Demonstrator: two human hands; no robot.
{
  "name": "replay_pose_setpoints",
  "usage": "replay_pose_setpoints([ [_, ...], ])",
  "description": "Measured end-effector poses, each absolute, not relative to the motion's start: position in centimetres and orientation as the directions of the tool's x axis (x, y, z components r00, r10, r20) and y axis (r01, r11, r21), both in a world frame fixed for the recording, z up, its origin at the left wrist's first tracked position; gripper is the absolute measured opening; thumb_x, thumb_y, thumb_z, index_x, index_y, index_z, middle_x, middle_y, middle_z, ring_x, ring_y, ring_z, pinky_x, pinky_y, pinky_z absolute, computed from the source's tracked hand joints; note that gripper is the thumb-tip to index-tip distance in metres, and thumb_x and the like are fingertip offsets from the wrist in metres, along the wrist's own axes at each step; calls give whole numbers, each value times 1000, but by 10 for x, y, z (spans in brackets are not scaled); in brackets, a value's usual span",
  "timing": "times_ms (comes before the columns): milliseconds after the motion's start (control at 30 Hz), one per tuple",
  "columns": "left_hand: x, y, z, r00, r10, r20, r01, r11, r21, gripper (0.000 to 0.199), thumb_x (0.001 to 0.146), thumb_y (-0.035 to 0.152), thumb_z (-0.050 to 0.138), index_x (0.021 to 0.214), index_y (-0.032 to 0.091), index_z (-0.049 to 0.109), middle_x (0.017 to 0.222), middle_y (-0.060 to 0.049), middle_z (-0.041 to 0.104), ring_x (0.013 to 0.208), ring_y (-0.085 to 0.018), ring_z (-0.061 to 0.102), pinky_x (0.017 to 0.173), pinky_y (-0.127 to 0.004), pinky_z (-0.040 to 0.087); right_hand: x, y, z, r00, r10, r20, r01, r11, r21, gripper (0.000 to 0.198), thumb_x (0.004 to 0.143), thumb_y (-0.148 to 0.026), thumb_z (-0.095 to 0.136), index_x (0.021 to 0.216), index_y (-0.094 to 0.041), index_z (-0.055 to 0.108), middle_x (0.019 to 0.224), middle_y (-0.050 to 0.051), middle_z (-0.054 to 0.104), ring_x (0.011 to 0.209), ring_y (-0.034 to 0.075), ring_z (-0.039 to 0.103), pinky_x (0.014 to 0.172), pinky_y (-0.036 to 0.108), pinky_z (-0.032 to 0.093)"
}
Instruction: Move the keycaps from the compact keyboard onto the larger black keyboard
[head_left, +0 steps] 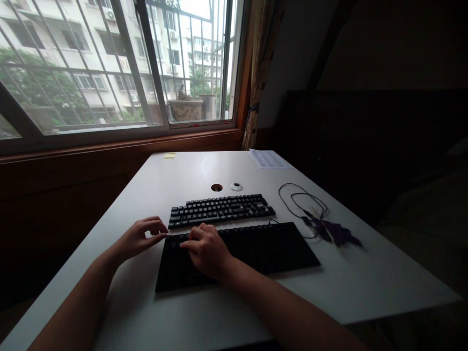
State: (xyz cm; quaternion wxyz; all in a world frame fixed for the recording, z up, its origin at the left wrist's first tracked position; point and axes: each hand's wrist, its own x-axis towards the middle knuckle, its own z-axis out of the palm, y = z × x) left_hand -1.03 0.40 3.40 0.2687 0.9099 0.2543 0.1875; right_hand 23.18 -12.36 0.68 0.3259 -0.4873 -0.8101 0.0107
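Note:
A black keyboard (270, 251) lies flat on the table, mostly without visible keycaps, though a few show along its upper left edge. My left hand (141, 236) is at that keyboard's far left corner, thumb and fingertips closed together on it. Over the upper left part, my right hand (208, 248) is bent down with its fingers pinched at the key row. Whatever lies between those fingertips is too small and dark to make out. Just behind, rows of loose black keycaps (223, 208) are laid out in keyboard order.
To the right lie a looped black cable (292, 185) and a dark purple cloth-like item (340, 234) with a thin stick across it. Farther back are a round hole (217, 187), a white ring-shaped cover (236, 186), printed sheets (269, 159) and a yellow note (169, 155) on the white table (365, 287).

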Motion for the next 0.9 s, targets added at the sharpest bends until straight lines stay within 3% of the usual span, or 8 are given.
replay_pose_setpoints([
  [133,-3,8,31,659,662,358,460,-731,505,33,97,45,54,91,18,71,89,-6,65,76,-16,60,60,-24,48,232,-123,6,-309,792,527,779,529,-338,25,88,-14,63,104,-28,77,95,3,65,94,20,51,89,38,38],
  [300,15,21,37,566,665,487,559,-744,367,33,97,47,53,92,21,73,90,-7,66,85,-21,60,73,-31,51,232,-122,7,-314,792,523,774,533,-343,25,87,-14,64,103,-28,77,93,4,65,93,21,51,88,38,39],
  [500,46,56,50,651,608,455,581,-784,218,28,94,41,56,90,22,77,94,-7,70,84,-22,60,83,-36,47,233,-123,11,-291,797,530,769,524,-366,25,86,-13,64,102,-28,77,94,3,65,91,20,51,85,37,39],
  [667,70,86,41,625,708,330,658,-705,266,27,89,40,59,92,22,79,98,-9,71,90,-25,62,91,-38,45,233,-123,11,-273,797,539,764,520,-382,25,86,-13,64,100,-28,78,92,3,64,91,20,51,86,36,39],
  [900,86,111,30,613,760,218,678,-647,350,34,83,50,63,90,23,81,90,-7,73,79,-22,67,74,-30,50,233,-123,11,-273,803,530,757,519,-396,26,87,-13,64,104,-28,76,92,3,64,91,20,52,85,35,39],
])
